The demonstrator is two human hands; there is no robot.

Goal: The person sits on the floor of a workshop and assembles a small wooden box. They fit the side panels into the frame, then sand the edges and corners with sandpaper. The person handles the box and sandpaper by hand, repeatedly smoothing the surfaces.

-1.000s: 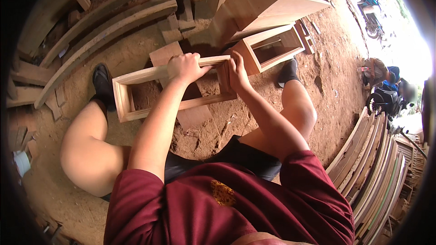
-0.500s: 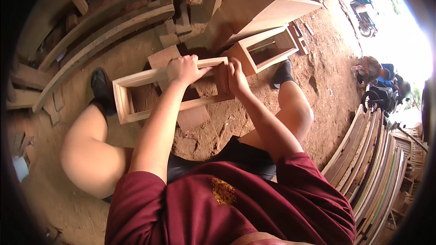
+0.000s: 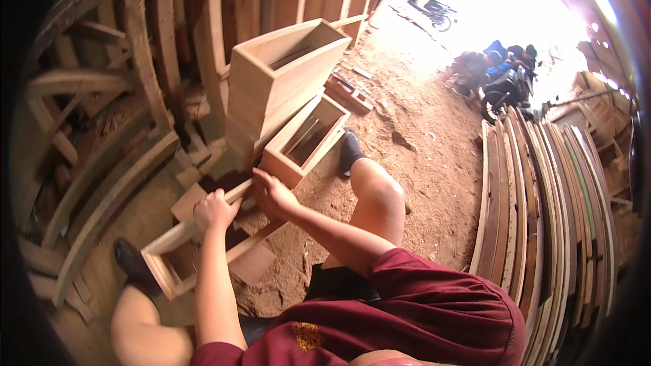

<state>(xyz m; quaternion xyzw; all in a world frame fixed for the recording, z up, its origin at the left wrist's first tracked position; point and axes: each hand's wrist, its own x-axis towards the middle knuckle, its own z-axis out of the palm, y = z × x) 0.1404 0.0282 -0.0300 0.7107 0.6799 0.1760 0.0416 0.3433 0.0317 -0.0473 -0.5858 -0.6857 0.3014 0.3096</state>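
Note:
A long rectangular wooden box frame (image 3: 173, 236) of pale wood lies tilted between my legs, its middle open. My left hand (image 3: 215, 210) is closed over its far rail, thumb toward the right. At the frame's right end, my right hand (image 3: 274, 196) holds the end piece, fingers close together over the corner; its thumb is hidden. Flat brown board pieces (image 3: 253, 263) lie beneath the frame on the ground. Just beyond my right hand stands a small open wooden box (image 3: 293, 171), and behind it a taller open-topped wooden box (image 3: 264, 98).
Curved wooden pieces (image 3: 112, 193) and timber are heaped at the left. Long boards (image 3: 536, 230) are stacked at the right. Past the dusty ground (image 3: 420, 183), people (image 3: 475, 68) crouch by a motorcycle (image 3: 505, 98); another motorcycle (image 3: 427, 3) stands farther off.
The view has swung to the right, so the frame and both hands appear lower and farther left. Both hands stay on the frame; the right-hand fingers look straighter along its end.

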